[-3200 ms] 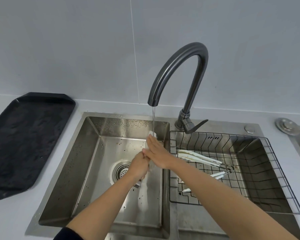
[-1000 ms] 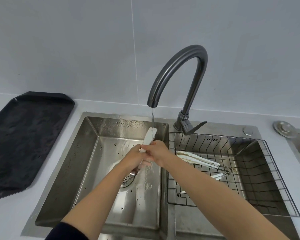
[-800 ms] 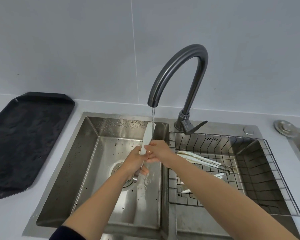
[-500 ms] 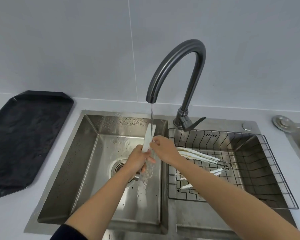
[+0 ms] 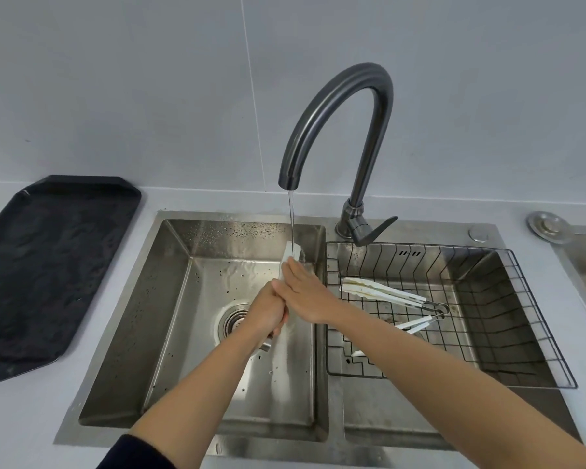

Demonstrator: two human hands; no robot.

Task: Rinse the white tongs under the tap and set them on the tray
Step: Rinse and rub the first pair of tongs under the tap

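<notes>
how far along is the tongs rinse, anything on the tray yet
Done: the tap is running and the white tongs are under the stream. In hand: the left hand grips the handle end while the right hand rubs the upper part over the sink. Left: setting them on the black tray, which holds nothing yet. More tongs lie in the wire basket.

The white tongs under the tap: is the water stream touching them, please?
Touching: the head view shows the water stream landing on the white tongs tip and splashing there.

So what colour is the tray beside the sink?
Black, with a mottled surface; the tray shows in the head view.
</notes>
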